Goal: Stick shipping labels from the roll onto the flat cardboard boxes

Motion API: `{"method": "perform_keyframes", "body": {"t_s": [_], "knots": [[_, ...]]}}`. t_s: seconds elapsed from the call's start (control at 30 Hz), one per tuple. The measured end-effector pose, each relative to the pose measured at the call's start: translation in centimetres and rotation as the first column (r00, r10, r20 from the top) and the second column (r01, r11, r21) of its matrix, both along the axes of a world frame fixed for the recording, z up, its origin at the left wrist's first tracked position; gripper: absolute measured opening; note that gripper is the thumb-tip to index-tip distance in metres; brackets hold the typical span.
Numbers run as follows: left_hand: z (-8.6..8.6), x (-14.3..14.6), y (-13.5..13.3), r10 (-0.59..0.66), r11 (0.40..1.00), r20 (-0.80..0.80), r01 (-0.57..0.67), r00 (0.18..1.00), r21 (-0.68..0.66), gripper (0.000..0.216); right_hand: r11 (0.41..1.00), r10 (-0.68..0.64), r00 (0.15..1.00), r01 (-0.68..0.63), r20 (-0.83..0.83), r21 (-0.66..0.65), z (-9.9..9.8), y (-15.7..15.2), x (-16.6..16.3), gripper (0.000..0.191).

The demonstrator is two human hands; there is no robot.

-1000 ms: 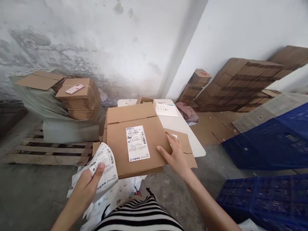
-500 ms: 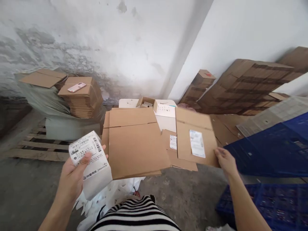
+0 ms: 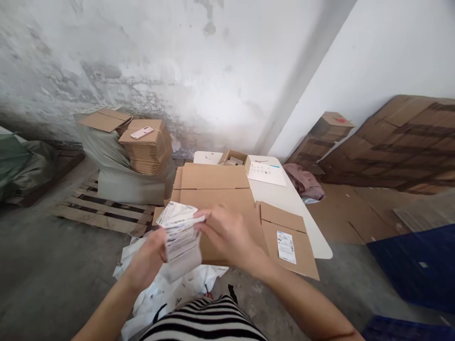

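My left hand point(image 3: 147, 258) is closed around a strip of printed shipping labels point(image 3: 182, 241), which hangs in front of the pile of cardboard. Thumb and fingers of my right hand point(image 3: 227, 232) pinch the upper right corner of the strip; both are somewhat blurred. Beneath them flat brown cartons point(image 3: 216, 177) lie stacked on a white table point(image 3: 309, 215). To the right of the stack lies a smaller flat carton point(image 3: 284, 219) with a white label point(image 3: 286, 246) stuck on it.
At the table's back stand a small open box point(image 3: 233, 157) and a printed white sheet point(image 3: 266, 173). Bundled cartons point(image 3: 147, 156) carrying a pink phone point(image 3: 141, 132) are on the left, above a wooden pallet point(image 3: 103, 213). White backing scraps point(image 3: 142, 303) litter the floor. Blue crates point(image 3: 415, 270) stand right.
My right hand has let go of the labelled carton, which now lies at the table's right side. It has moved left onto the label strip. The view has turned slightly left.
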State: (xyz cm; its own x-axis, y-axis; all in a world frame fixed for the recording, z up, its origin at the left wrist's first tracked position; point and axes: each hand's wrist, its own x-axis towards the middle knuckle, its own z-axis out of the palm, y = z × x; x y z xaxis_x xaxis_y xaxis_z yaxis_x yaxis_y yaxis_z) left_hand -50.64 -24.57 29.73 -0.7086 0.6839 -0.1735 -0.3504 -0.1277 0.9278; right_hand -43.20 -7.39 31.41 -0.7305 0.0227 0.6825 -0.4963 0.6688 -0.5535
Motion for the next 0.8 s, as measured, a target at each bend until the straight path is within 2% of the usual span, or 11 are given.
{"method": "perform_keyframes", "body": {"t_s": [0.07,0.17,0.27,0.37,0.47,0.6,0.67,0.7,0.77,0.8], "knots": [[0.7,-0.2,0.0,0.056,0.995,0.268,-0.076,0.962,0.066,0.037,0.994,0.032,0.993,-0.019,-0.115,0.109,-1.1,-0.4,0.2,0.011],[1.8,-0.3,0.3,0.163,0.976,0.413,-0.209,0.896,0.068,0.035,0.981,0.044,0.990,-0.018,-0.131,0.195,-1.5,-0.3,0.6,0.016],[2.5,-0.1,0.5,0.158,0.956,0.445,-0.249,0.881,0.153,0.048,0.983,0.071,0.993,-0.053,-0.099,0.178,-1.0,-0.2,0.5,0.018],[2.8,0.0,0.5,0.074,0.966,0.444,-0.176,0.893,0.191,0.065,0.989,0.075,0.985,-0.054,-0.156,0.137,-1.0,-0.6,0.0,0.012],[2.7,-0.2,0.5,0.071,0.981,0.433,-0.141,0.899,0.132,0.053,0.995,0.051,0.982,-0.034,-0.182,0.092,-1.4,-1.2,0.0,0.011],[2.0,-1.1,0.5,0.216,0.951,0.435,-0.289,0.874,0.109,0.044,0.999,0.026,0.989,-0.021,-0.146,0.038,-0.8,-1.0,1.1,0.019],[1.7,-1.4,0.5,0.247,0.939,0.438,-0.325,0.864,0.113,0.043,1.000,0.000,0.998,-0.001,-0.063,-0.006,-0.4,-0.6,1.4,0.012],[1.6,-1.4,0.5,0.241,0.940,0.443,-0.322,0.864,0.116,0.042,1.000,0.005,1.000,-0.005,0.003,-0.030,-0.4,-0.4,1.3,0.018],[1.6,-1.0,0.6,0.214,0.946,0.455,-0.299,0.864,0.125,0.041,0.994,0.066,0.989,-0.055,0.130,-0.091,-0.8,-0.4,0.8,0.043],[1.6,-0.8,0.7,0.199,0.948,0.463,-0.288,0.864,0.131,0.041,0.989,0.101,0.981,-0.081,0.166,-0.125,-1.2,-0.5,0.4,0.045]]}}
